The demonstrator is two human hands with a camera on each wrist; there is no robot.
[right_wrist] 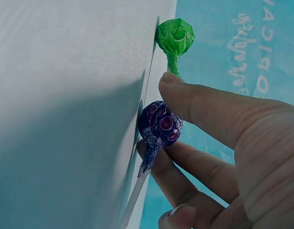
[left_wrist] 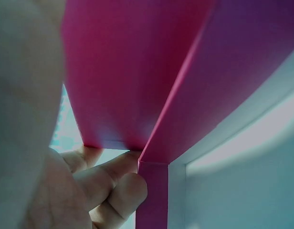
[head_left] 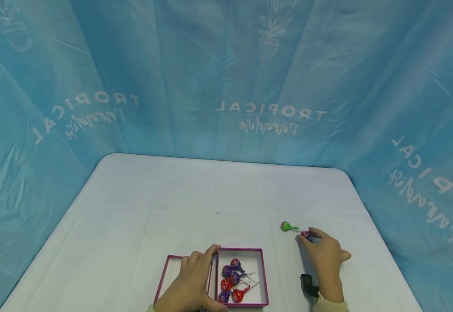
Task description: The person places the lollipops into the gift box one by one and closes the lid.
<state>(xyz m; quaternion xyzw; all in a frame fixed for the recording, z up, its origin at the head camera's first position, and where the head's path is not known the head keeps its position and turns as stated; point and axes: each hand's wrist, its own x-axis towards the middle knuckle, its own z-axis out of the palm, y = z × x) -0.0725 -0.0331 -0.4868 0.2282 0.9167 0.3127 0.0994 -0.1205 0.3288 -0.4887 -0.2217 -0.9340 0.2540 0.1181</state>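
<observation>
A magenta-edged white box stands near the front, with several red and purple lollipops lying inside. My left hand grips it along its left side, fingertips at the far corner and thumb at the near one. Curled fingers show at the magenta box corner in the left wrist view. To the right, my right hand pinches the head of a purple-wrapped lollipop between thumb and fingers, close over the table. Just beyond the thumb lies a green lollipop, its stick pointing toward that hand.
A second magenta-edged tray or lid lies left of the box, partly hidden under my left hand. White cloth covers the table. Blue printed curtains close off the back and both sides.
</observation>
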